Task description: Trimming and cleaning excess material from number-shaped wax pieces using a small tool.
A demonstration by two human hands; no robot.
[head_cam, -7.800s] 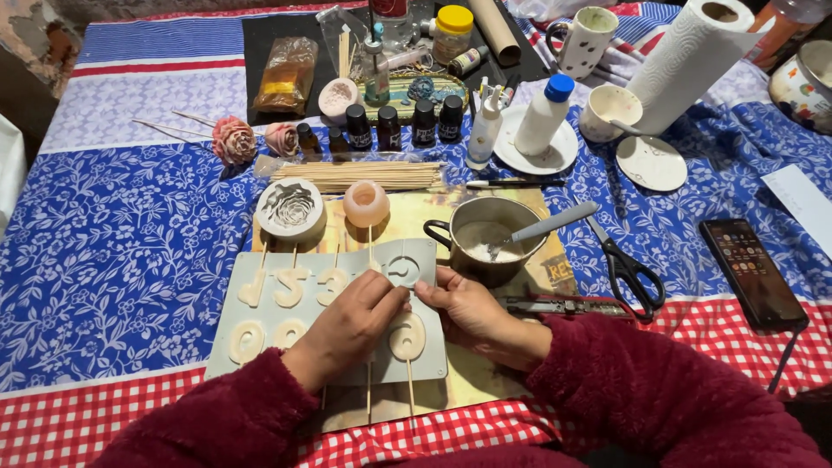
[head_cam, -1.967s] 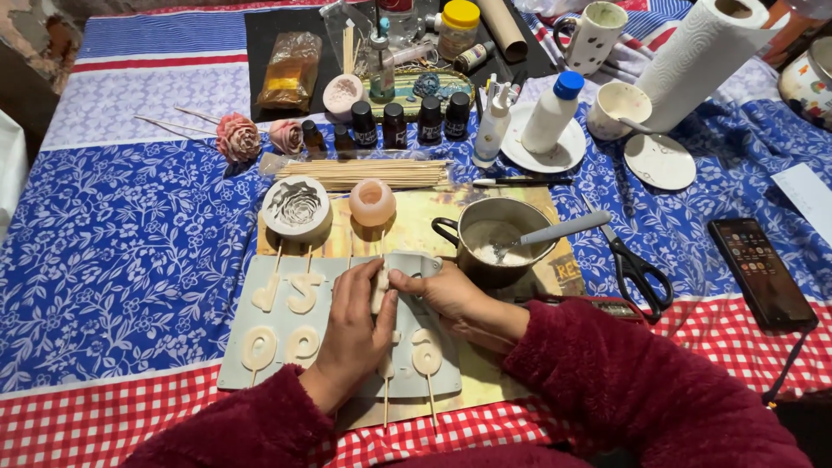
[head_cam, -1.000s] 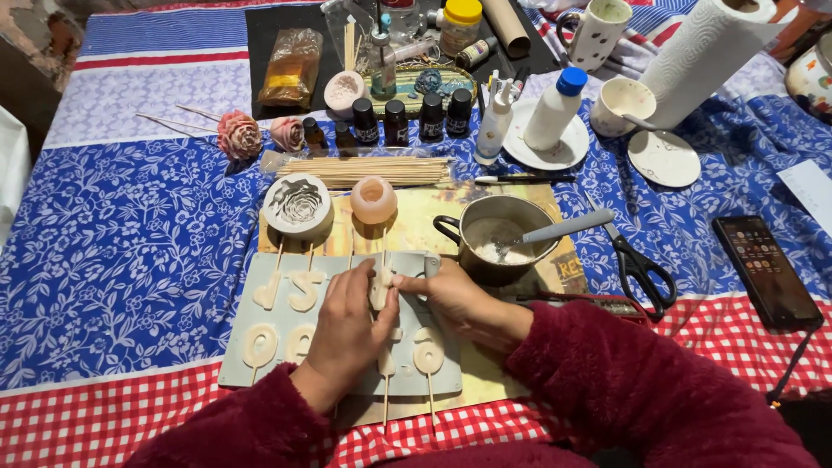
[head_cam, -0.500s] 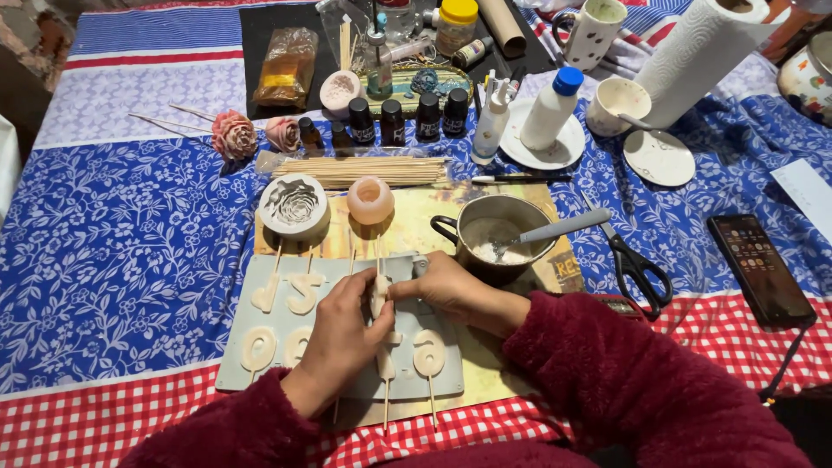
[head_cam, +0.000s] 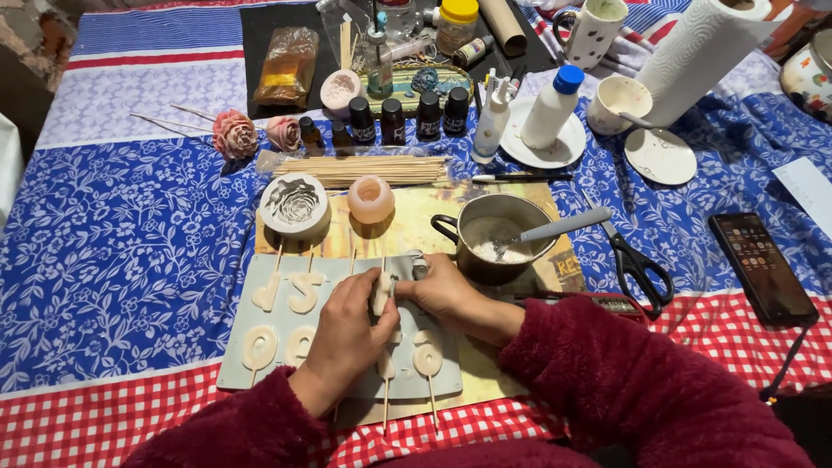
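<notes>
A pale grey silicone mould [head_cam: 232, 374] lies on a wooden board in front of me, its number-shaped cavities filled with cream-coloured casts on thin sticks. My left hand [head_cam: 348, 336] and my right hand [head_cam: 444, 291] meet over the mould's upper middle. Both pinch one small cream cast [head_cam: 381, 291], which is raised out of its cavity. The mould's top edge curls up beside my right fingers. Both arms are in dark red fleece sleeves.
A metal pot [head_cam: 494, 236] with a spoon stands just right of my hands. Scissors [head_cam: 640, 263] and a phone [head_cam: 763, 265] lie further right. Behind the mould are a round rose mould [head_cam: 295, 204], a pink cup [head_cam: 371, 198], skewers [head_cam: 360, 169], small dark bottles [head_cam: 390, 117] and a paper towel roll [head_cam: 700, 52].
Earlier both hands pressed on the mould's lower right. They moved up to its middle and took hold of one cast, which now stands lifted between the fingers.
</notes>
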